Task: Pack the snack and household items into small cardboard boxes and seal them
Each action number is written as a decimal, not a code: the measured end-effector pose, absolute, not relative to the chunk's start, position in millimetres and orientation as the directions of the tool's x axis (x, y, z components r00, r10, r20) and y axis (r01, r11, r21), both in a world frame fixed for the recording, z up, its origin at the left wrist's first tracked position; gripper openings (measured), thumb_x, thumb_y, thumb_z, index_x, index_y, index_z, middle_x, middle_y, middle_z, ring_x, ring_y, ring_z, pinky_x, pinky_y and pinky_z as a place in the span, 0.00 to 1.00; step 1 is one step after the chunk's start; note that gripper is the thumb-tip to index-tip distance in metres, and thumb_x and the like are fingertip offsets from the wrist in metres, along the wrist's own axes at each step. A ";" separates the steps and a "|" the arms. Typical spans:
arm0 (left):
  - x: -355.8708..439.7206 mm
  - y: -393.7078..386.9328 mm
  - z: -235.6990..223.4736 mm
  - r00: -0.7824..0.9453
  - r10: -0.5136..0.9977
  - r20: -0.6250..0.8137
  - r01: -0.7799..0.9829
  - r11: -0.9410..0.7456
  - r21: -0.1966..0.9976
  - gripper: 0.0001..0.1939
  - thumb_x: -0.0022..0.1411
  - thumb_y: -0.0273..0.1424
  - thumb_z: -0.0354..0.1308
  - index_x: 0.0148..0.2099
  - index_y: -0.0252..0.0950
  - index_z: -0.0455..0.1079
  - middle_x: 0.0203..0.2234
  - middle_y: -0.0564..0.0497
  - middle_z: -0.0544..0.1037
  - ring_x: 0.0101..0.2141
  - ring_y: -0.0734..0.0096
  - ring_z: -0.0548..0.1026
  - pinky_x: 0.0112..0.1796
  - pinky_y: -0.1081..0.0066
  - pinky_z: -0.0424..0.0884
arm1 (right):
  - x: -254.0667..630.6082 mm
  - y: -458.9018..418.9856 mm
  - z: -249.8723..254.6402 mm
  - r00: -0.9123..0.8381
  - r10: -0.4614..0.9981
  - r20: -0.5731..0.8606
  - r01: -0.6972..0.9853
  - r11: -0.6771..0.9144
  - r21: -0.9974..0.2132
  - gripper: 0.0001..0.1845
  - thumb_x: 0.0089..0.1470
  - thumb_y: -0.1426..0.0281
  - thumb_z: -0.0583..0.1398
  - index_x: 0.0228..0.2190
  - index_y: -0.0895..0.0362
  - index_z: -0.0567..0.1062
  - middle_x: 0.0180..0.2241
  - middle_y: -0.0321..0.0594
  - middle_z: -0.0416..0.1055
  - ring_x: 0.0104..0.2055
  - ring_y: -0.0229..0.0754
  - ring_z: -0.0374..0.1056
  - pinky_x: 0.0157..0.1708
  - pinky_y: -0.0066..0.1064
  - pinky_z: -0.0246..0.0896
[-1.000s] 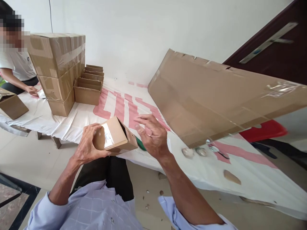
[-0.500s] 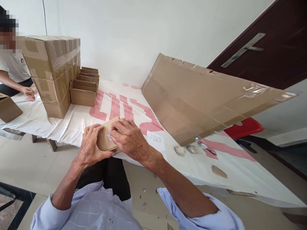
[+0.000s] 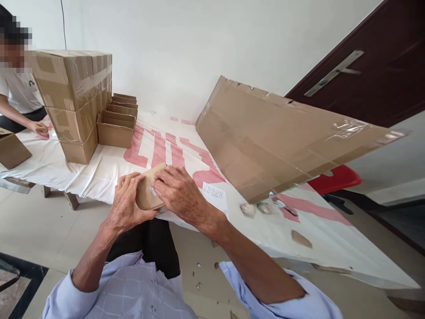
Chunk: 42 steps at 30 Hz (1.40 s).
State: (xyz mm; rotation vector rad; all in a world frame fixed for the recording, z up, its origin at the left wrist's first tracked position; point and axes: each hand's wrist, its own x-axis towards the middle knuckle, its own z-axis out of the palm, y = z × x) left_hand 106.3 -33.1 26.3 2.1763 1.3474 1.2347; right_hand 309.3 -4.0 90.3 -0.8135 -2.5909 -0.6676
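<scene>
A small brown cardboard box is held at the table's front edge, above my lap. My left hand grips its left side, fingers along the far side and thumb along the near side. Over its right part, my right hand has curled fingers, with the tips pinched at the edge of a small white sticker with a dark blue border on the box face. The fingers partly cover the sticker. Right of my right hand lies a white sheet with several printed outlines.
Taped cardboard boxes are stacked at left beside open cardboard trays. A large cardboard panel leans at right. Near it lie clear tape rolls and a brown scrap. A co-worker's hand is at far left.
My hands and the box have shifted very slightly right in the view. My grip on the box and the pinch at the sticker look the same.
</scene>
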 end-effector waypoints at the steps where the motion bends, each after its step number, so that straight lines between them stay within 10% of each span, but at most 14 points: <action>1: 106.7 -33.2 26.8 0.191 0.839 0.509 0.584 -0.514 0.629 0.46 0.47 0.38 0.82 0.66 0.42 0.67 0.64 0.38 0.73 0.65 0.36 0.70 0.65 0.38 0.68 | 309.1 -3.6 90.8 -0.775 0.451 0.443 0.608 0.724 0.326 0.12 0.71 0.76 0.60 0.36 0.56 0.82 0.40 0.47 0.77 0.48 0.51 0.65 0.46 0.42 0.55; 26: 112.0 -34.6 27.8 0.185 0.852 0.490 0.612 -0.490 0.621 0.47 0.47 0.38 0.82 0.65 0.39 0.66 0.64 0.36 0.72 0.63 0.38 0.69 0.63 0.40 0.70 | 306.1 0.7 81.5 -0.739 0.445 0.506 0.643 0.689 0.335 0.12 0.70 0.80 0.57 0.37 0.57 0.79 0.39 0.48 0.76 0.44 0.52 0.64 0.42 0.42 0.56; 34: 99.9 -29.1 24.7 0.162 0.823 0.545 0.610 -0.517 0.600 0.47 0.47 0.44 0.83 0.64 0.41 0.67 0.62 0.38 0.75 0.62 0.38 0.72 0.62 0.41 0.72 | 336.3 -7.3 103.3 -0.375 0.503 0.779 0.544 0.800 -0.254 0.09 0.74 0.70 0.57 0.38 0.51 0.74 0.40 0.41 0.75 0.45 0.48 0.71 0.48 0.43 0.68; 42: 54.0 -14.6 13.1 0.083 0.899 0.430 0.597 -0.390 0.701 0.49 0.49 0.55 0.78 0.67 0.42 0.68 0.67 0.39 0.74 0.61 0.40 0.76 0.55 0.46 0.80 | 507.1 40.5 31.1 0.271 0.711 0.649 0.696 0.322 -0.642 0.09 0.67 0.62 0.60 0.35 0.52 0.73 0.37 0.37 0.76 0.40 0.43 0.71 0.44 0.35 0.68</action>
